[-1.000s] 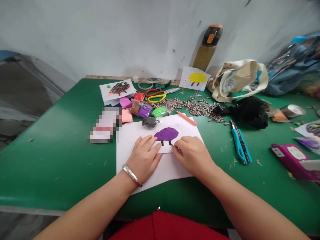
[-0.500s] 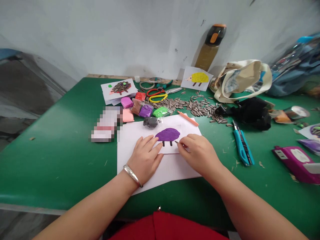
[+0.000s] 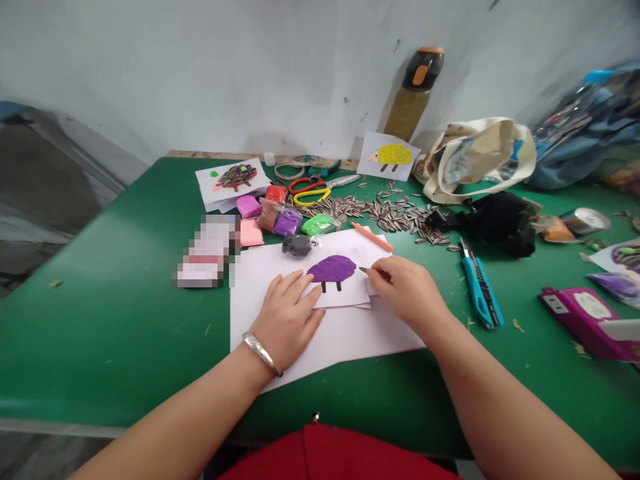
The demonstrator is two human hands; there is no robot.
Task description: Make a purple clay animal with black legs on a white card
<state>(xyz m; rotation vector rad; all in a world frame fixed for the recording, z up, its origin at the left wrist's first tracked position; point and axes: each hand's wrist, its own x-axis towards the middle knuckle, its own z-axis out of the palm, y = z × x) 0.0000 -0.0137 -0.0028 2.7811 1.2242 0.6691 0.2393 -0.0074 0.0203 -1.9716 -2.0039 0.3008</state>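
Note:
A purple clay oval (image 3: 332, 269) with two short dark legs (image 3: 331, 287) lies on a white card (image 3: 350, 299), which rests on larger white paper (image 3: 320, 347). My left hand (image 3: 286, 317) lies flat on card and paper, fingers spread, fingertips at the oval's left edge; a silver bangle circles its wrist. Just right of the oval, my right hand (image 3: 403, 287) pinches a small dark pointed thing (image 3: 363, 269). Only its tip shows, aimed at the oval; the rest is hidden in the fingers. A dark grey clay lump (image 3: 299, 245) in clear wrap sits above the oval.
Sunflower seeds (image 3: 400, 217) are scattered behind the paper, with scissors (image 3: 313, 195) and wrapped clay (image 3: 287, 222) beside them. An orange clay strip (image 3: 373, 237) lies at the paper's top. Right are a blue utility knife (image 3: 481, 283) with blade out and a magenta device (image 3: 590, 323).
My right hand has moved up and slightly right, drawing the pointed thing away from beside the legs to the oval's right end. My left hand keeps its place on the paper.

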